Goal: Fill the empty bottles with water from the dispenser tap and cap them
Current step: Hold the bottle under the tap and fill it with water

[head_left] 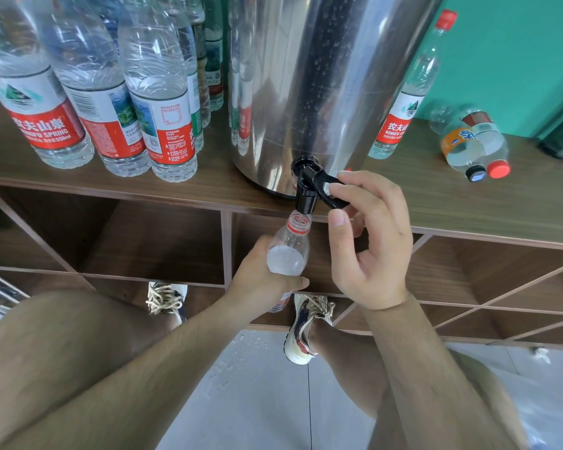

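Now our left hand (261,273) grips the open water bottle (288,254) beneath the dispenser tap (306,198), while our right hand (371,248) pinches the tap lever (322,185).

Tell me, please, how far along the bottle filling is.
Done: the standing bottles left of the dispenser look full. In hand: the left hand holds an uncapped bottle under the tap while the right hand pinches the lever. Left: capping it, and seemingly filling the two lying bottles at right.
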Motion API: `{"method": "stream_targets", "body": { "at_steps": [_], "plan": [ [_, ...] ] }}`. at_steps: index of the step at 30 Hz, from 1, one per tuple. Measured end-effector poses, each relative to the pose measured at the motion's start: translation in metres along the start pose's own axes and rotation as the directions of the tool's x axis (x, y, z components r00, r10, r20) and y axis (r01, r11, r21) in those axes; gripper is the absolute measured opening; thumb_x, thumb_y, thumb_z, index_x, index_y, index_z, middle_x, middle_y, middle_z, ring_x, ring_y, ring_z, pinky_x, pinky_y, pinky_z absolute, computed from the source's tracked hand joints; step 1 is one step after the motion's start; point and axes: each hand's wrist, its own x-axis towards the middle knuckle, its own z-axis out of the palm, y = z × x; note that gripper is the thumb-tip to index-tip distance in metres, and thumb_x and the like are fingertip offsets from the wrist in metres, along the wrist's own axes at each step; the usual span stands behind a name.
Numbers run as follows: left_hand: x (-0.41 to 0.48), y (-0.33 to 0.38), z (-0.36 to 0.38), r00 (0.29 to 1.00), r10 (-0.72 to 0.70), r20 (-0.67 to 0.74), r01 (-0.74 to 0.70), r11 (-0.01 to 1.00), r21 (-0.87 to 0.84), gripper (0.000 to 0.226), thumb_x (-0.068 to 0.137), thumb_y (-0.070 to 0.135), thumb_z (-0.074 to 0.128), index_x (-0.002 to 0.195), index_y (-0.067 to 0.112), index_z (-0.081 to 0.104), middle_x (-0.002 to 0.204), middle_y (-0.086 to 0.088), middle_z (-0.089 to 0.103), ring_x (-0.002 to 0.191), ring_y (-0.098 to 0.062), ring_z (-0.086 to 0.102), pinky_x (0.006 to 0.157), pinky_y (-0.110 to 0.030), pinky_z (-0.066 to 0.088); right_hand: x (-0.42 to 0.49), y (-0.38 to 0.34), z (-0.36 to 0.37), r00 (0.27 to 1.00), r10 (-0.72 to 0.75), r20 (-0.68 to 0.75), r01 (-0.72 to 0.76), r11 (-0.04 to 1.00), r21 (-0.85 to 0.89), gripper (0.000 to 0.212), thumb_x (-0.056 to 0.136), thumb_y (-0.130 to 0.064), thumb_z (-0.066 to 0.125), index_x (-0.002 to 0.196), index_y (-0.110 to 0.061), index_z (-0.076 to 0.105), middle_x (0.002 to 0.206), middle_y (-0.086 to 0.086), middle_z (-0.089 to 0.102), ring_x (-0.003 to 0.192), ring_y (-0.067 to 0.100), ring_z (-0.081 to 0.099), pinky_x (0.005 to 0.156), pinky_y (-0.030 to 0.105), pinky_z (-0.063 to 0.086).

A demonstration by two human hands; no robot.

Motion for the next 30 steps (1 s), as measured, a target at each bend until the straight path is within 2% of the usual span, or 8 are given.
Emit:
{"method": "stream_targets", "body": {
  "at_steps": [5, 11, 19, 26, 30],
  "plan": [
    [-0.0007, 0.0002, 0.0, 1.0, -0.009, -0.004, 0.009, 1.0, -0.01, 0.075, 0.073, 0.031, 0.092, 0.124, 0.041, 0.038, 0.109, 0.022, 0.051, 0.091, -0.002, 0.053, 0.066, -0.009, 0.032, -0.0004, -0.0001, 0.0008, 1.0, 0.0, 0.0, 0.0, 1.0, 0.01, 0.027, 0.098, -0.01, 0.057, 0.113, 0.009, 0.071, 0.124, 0.019, 0.061, 0.105, 0.022, 0.062, 0.081, 0.017, 0.046],
    [-0.0016, 0.0002, -0.0004, 1.0, -0.015, -0.006, 0.014, 1.0, -0.017, 0.075, 0.073, 0.031, 0.092, 0.124, 0.041, 0.039, 0.106, 0.023, 0.051, 0.09, -0.001, 0.053, 0.065, -0.009, 0.032, -0.0004, -0.0004, 0.0005, 1.0, -0.001, 0.0, 0.001, 1.0, 0.01, 0.027, 0.098, -0.01, 0.057, 0.113, 0.008, 0.071, 0.124, 0.018, 0.061, 0.104, 0.021, 0.062, 0.081, 0.016, 0.045],
    [-0.0018, 0.0005, -0.0002, 1.0, -0.021, 0.008, 0.021, 0.999, -0.031, 0.075, 0.074, 0.029, 0.091, 0.126, 0.039, 0.039, 0.118, 0.017, 0.054, 0.107, -0.007, 0.053, 0.071, -0.013, 0.036, -0.0001, 0.0, 0.0007, 1.0, -0.002, -0.003, 0.002, 1.0, 0.002, 0.027, 0.098, -0.01, 0.057, 0.113, 0.008, 0.071, 0.123, 0.018, 0.062, 0.103, 0.021, 0.062, 0.081, 0.016, 0.045],
    [-0.0014, -0.0001, 0.0002, 1.0, -0.025, 0.0, 0.025, 0.999, -0.034, 0.075, 0.072, 0.03, 0.092, 0.125, 0.041, 0.039, 0.113, 0.02, 0.053, 0.099, -0.005, 0.053, 0.066, -0.011, 0.034, 0.0, -0.0003, 0.001, 1.0, -0.002, -0.003, 0.002, 1.0, 0.008, 0.027, 0.098, -0.009, 0.057, 0.113, 0.008, 0.071, 0.124, 0.017, 0.061, 0.102, 0.022, 0.062, 0.081, 0.016, 0.045],
    [0.0, -0.0008, 0.0012, 1.0, -0.019, -0.002, 0.019, 1.0, -0.025, 0.077, 0.072, 0.031, 0.092, 0.127, 0.039, 0.04, 0.116, 0.018, 0.054, 0.103, -0.007, 0.053, 0.068, -0.011, 0.035, -0.0001, -0.0007, 0.0012, 1.0, -0.005, -0.005, 0.005, 1.0, 0.009, 0.027, 0.098, -0.009, 0.057, 0.113, 0.008, 0.071, 0.124, 0.016, 0.06, 0.103, 0.023, 0.062, 0.081, 0.016, 0.045]
  ]
}}
